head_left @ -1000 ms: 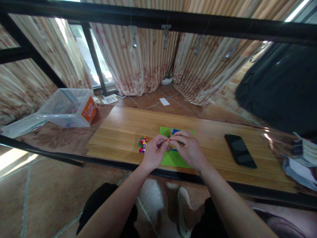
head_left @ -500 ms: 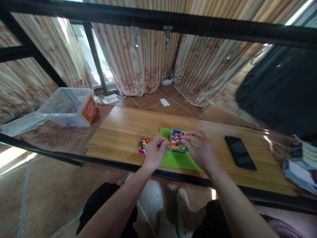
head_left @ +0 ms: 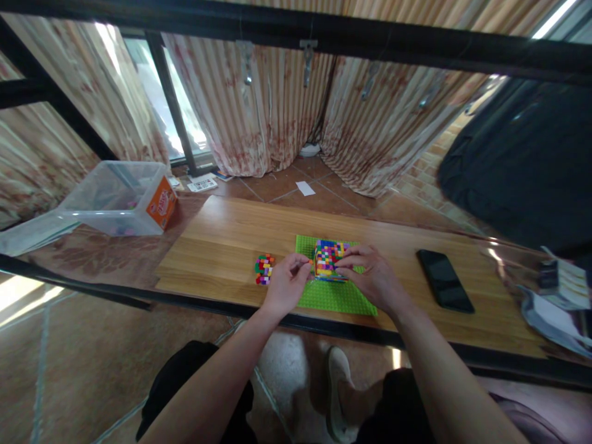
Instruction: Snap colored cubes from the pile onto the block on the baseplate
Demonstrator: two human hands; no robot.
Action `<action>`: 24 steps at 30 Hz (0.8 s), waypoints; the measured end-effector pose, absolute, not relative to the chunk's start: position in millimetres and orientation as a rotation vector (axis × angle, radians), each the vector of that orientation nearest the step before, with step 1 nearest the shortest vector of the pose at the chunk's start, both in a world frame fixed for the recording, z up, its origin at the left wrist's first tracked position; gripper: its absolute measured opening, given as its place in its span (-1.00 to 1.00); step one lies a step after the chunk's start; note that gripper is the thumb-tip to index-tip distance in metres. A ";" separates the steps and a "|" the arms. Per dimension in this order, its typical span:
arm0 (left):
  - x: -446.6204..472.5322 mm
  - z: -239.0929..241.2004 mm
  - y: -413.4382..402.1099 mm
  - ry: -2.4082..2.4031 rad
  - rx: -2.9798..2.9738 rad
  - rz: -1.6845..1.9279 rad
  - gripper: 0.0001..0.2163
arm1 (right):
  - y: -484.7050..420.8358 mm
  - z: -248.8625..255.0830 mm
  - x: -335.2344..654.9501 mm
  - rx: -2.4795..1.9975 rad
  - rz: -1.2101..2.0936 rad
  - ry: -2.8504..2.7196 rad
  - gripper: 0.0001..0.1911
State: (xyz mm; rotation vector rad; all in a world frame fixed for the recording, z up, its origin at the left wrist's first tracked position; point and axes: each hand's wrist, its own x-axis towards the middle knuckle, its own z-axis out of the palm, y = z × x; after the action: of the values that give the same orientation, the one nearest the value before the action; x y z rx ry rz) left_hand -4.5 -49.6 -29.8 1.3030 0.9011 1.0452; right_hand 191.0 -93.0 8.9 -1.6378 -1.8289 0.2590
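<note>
A multicoloured structure of small toy bricks [head_left: 325, 262] stands on a green baseplate [head_left: 340, 302]. At its left side, my left hand [head_left: 287, 280] is closed in a pinch, with a small orange toy brick [head_left: 311, 262] at the fingertips. My right hand [head_left: 372, 276] reaches over the right part of the structure, thumb and forefinger pinched together. A tiny dark toy brick [head_left: 337, 264] shows between those tips, partly hidden. To the left of my left hand lies a cluster of loose coloured bricks [head_left: 264, 269].
A black phone [head_left: 444, 280] lies right of the baseplate on the wooden board [head_left: 222, 246]. A clear plastic box [head_left: 123, 216] with an orange label stands at the left. Packaging [head_left: 562, 283] lies at the far right. A dark metal bar [head_left: 277, 28] crosses above.
The view has shifted slightly. My right hand's fingertips have come a little lower and closer together at the structure. My left hand keeps its pinch on the orange brick.
</note>
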 end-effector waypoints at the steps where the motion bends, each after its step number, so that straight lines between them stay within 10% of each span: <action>1: -4.6 -29.8 -49.4 0.903 1.303 1.042 -0.91 | -92.4 8.5 191.0 -1.645 0.259 -1.824 -0.93; 24: -3.3 -29.9 -52.9 0.861 1.342 1.073 -0.94 | -90.0 3.0 187.9 -1.630 0.204 -1.860 -0.88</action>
State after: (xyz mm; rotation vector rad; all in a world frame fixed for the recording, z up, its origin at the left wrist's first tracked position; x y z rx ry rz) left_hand -3.3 -52.9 -29.9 1.3415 0.8612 1.0734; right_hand 187.9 -90.0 3.0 -1.6305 -1.8602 0.2037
